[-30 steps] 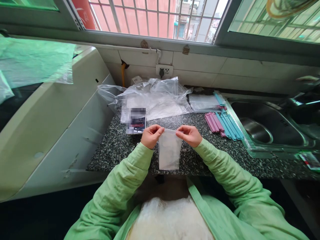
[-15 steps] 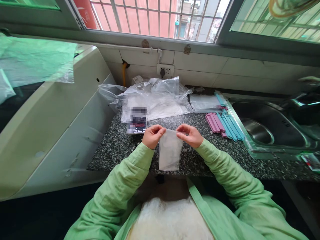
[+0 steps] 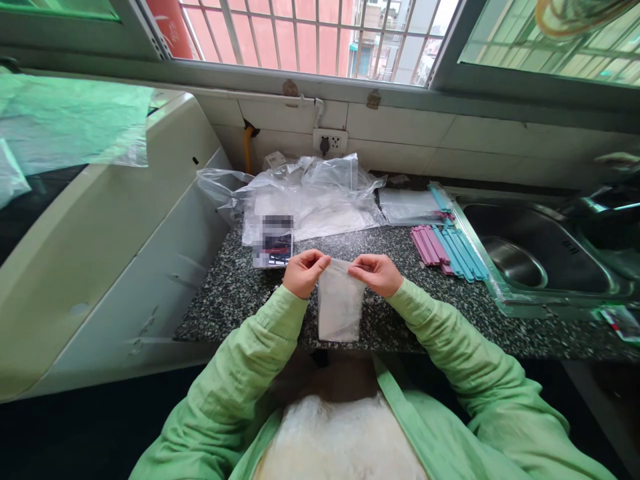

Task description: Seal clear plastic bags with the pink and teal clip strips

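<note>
A small clear plastic bag (image 3: 340, 307) with white contents hangs over the front of the speckled granite counter (image 3: 230, 293). My left hand (image 3: 303, 272) pinches its top left corner and my right hand (image 3: 374, 273) pinches its top right corner, thumbs and fingers closed on the bag's upper edge. Both sleeves are light green.
A heap of clear plastic bags (image 3: 310, 197) lies at the back, with a dark card (image 3: 273, 243) in front. Pink and blue sticks (image 3: 447, 248) lie right of my hands, beside a steel sink (image 3: 530, 247). A white appliance (image 3: 100, 240) flanks the left.
My right hand has shifted slightly left along the bag's top edge, bringing the two hands a little closer. The bag hangs in the same place.
</note>
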The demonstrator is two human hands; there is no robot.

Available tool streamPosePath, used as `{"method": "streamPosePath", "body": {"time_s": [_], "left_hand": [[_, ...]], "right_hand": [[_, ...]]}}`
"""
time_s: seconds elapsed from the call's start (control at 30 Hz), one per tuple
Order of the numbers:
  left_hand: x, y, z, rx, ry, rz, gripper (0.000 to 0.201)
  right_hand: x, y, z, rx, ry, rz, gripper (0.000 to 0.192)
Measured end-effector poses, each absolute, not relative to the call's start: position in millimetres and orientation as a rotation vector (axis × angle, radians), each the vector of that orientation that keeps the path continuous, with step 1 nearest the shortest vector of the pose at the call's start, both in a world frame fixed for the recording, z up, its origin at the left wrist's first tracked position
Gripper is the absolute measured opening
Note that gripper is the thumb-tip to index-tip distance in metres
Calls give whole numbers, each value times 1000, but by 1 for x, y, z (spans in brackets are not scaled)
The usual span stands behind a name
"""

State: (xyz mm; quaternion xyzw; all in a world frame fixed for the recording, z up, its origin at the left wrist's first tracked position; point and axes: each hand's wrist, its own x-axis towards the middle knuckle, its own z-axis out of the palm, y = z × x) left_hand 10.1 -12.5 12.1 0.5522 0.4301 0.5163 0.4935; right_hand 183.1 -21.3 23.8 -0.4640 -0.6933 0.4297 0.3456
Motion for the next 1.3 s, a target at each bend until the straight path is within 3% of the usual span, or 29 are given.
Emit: {"method": "streamPosePath", "body": {"time_s": [0.33,0.93,1.3], "left_hand": [[11,-11,14,1270,997,1101,45],[13,-15,10,1376,968,901,42],[17,-18,17,1368,934,774,43]], "right_hand": [[185,-22,25,-1216,-1751,1080,29],[189,-19,30,-1212,-1629,1060,30],[194,-12,32,-1186,-1719,1203,34]]}}
